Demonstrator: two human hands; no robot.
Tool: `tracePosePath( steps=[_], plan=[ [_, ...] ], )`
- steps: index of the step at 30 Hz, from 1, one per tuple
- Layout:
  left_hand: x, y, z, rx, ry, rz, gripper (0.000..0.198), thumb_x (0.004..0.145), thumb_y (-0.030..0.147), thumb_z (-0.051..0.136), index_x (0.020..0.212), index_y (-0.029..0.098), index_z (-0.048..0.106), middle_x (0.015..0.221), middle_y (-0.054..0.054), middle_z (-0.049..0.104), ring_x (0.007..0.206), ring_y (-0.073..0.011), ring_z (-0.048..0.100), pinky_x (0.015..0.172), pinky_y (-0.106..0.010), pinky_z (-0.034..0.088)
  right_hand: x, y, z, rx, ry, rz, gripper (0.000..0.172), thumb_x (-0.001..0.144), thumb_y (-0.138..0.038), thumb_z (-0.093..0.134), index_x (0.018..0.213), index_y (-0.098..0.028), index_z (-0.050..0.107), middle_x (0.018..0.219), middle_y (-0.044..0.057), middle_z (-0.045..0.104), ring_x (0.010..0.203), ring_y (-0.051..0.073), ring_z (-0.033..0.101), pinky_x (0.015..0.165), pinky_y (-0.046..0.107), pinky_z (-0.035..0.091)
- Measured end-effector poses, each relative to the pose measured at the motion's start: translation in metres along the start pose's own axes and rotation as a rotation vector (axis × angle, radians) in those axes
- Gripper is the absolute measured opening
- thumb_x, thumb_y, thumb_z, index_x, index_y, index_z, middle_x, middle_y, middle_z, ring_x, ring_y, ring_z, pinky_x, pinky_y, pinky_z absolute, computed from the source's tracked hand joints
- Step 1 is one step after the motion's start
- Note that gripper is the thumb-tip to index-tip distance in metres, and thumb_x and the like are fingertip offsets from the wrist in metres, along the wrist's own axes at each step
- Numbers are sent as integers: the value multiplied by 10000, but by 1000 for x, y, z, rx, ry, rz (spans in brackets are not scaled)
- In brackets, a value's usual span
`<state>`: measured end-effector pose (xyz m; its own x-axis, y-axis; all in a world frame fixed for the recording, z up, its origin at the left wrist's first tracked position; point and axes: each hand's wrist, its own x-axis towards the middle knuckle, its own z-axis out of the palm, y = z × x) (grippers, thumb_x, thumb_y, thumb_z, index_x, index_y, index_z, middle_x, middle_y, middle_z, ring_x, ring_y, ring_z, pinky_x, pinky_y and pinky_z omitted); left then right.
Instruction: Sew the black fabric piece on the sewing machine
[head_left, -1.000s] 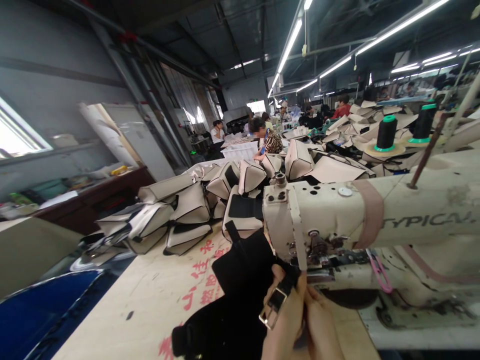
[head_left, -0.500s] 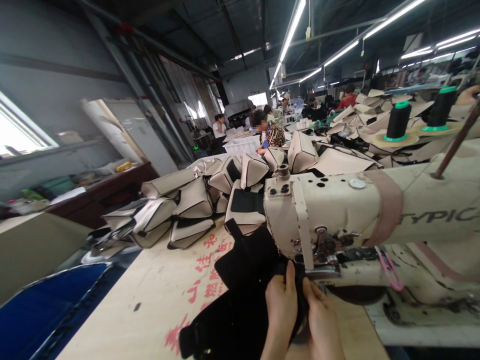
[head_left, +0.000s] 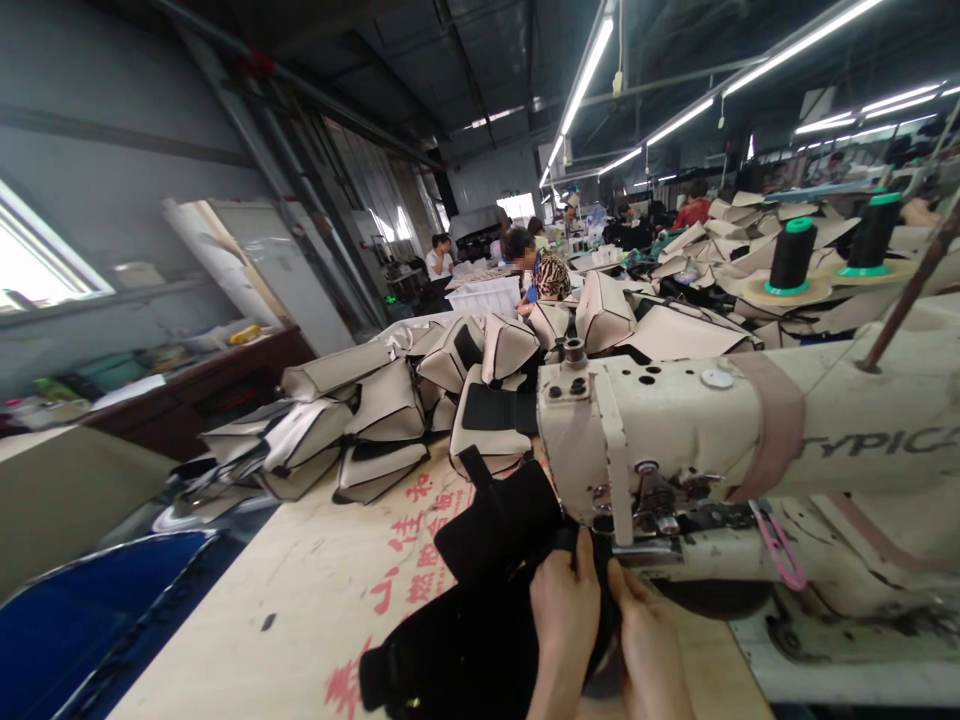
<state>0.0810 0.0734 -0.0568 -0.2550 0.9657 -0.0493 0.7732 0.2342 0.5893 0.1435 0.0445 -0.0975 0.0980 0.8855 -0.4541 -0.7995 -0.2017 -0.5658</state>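
Observation:
A black fabric piece (head_left: 457, 640) with a flap and a short strap lies on the wooden tabletop, its right edge running up to the sewing machine (head_left: 675, 420). My left hand (head_left: 568, 610) is closed on that edge, thumb pointing up toward the machine's needle area. Just to its right, my right hand (head_left: 649, 635) grips the same edge, fingers curled and partly hidden behind the cloth. Both hands sit just in front of the presser foot area, where the needle itself cannot be made out. A pink clip-like loop (head_left: 780, 545) hangs on the machine.
Beige bags with black edging (head_left: 386, 400) are heaped behind the fabric. Two black thread spools (head_left: 792, 255) stand behind the machine. A blue-lined bin (head_left: 97, 620) is at the left of the wooden tabletop (head_left: 255, 580). Co-workers sit farther back, one in a patterned top (head_left: 551, 275).
Both hands keep their hold on the black fabric, almost unmoved. The camera view has shifted slightly, so the machine head appears a little farther right.

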Motion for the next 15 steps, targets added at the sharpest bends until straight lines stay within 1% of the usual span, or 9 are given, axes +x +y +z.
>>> tracePosePath(
  steps=[4, 6, 7, 9, 11, 13, 15],
  plan=[
    [2, -1, 0, 42, -10, 28, 437, 858, 413, 349, 596, 161, 592, 704, -124, 674, 674, -225, 625, 532, -274, 331, 0, 1, 1, -56, 10, -39, 398, 570, -457, 743, 819, -150, 690, 836, 66, 670, 796, 226, 592, 667, 263, 463],
    [3, -2, -1, 52, -17, 41, 433, 861, 406, 346, 628, 155, 611, 714, -125, 678, 680, -221, 627, 539, -271, 335, 0, 0, 0, -115, 4, -72, 407, 583, -493, 720, 795, -147, 685, 797, 60, 665, 739, 216, 586, 620, 257, 452],
    [3, -2, -1, 54, -18, 47, 432, 862, 405, 345, 638, 154, 615, 718, -125, 679, 683, -220, 627, 540, -270, 336, 0, -2, -1, -185, -3, -104, 412, 607, -520, 692, 777, -144, 680, 744, 54, 657, 685, 207, 575, 575, 253, 438],
    [4, -3, -1, 51, -20, 52, 429, 863, 400, 342, 636, 155, 611, 717, -125, 679, 683, -219, 628, 541, -271, 334, 1, -9, -4, -400, -11, -203, 417, 654, -562, 631, 667, -145, 653, 571, 26, 592, 542, 172, 508, 480, 239, 368],
    [3, -2, -1, 55, -16, 49, 421, 863, 387, 345, 612, 160, 596, 711, -124, 677, 680, -221, 627, 546, -274, 333, 2, -17, -6, -600, -16, -306, 431, 668, -569, 610, 534, -161, 586, 459, -7, 495, 477, 139, 417, 455, 231, 299],
    [3, -1, -1, 66, -7, 33, 421, 861, 382, 347, 587, 165, 581, 703, -125, 673, 677, -225, 626, 551, -279, 331, 5, -24, -7, -676, -28, -356, 437, 638, -553, 637, 461, -170, 524, 436, -18, 453, 485, 130, 377, 468, 230, 268],
    [3, 1, -1, 70, 0, 19, 414, 859, 382, 349, 590, 168, 580, 703, -125, 672, 678, -230, 626, 553, -282, 330, 9, -27, -8, -670, -42, -359, 425, 624, -545, 649, 464, -172, 522, 458, -18, 470, 514, 136, 387, 490, 228, 276]
  ],
)
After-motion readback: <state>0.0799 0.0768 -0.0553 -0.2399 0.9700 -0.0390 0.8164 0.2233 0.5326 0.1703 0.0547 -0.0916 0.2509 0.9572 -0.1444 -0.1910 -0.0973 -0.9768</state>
